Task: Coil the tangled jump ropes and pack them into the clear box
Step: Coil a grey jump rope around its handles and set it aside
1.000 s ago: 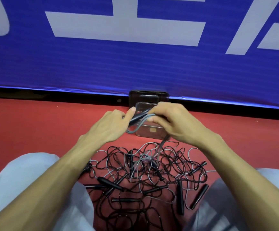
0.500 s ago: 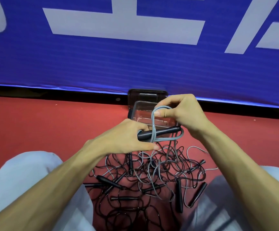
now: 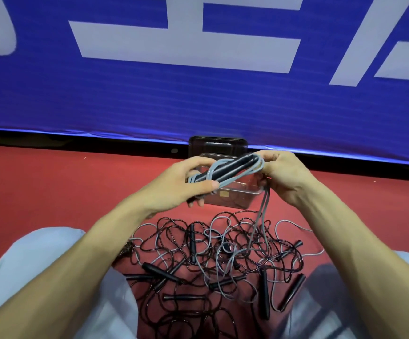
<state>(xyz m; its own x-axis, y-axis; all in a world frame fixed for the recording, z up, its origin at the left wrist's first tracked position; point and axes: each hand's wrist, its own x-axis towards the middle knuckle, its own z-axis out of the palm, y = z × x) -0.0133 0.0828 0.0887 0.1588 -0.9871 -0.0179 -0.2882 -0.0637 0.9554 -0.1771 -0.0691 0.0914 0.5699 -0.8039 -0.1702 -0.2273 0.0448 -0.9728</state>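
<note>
A grey jump rope (image 3: 237, 176) is looped lengthwise round its black handle (image 3: 228, 167), held in the air above the clear box (image 3: 235, 200). My left hand (image 3: 181, 187) grips the left end of the handle and loops. My right hand (image 3: 284, 174) pinches the right end. Two grey strands (image 3: 262, 216) hang from my right hand down into the tangle of black and grey ropes (image 3: 213, 260) on the red floor between my knees. The clear box stands just beyond the tangle, partly hidden behind my hands.
The box's dark lid (image 3: 218, 145) leans against a blue banner wall (image 3: 198, 99) right behind the box. Red floor (image 3: 52, 187) spreads left and right. My knees in light trousers (image 3: 39, 265) flank the tangle.
Both hands rose and the handle tilted up to the right. The single wide grey loop is now several tight loops lying along the handle, with my right hand at the handle's right end.
</note>
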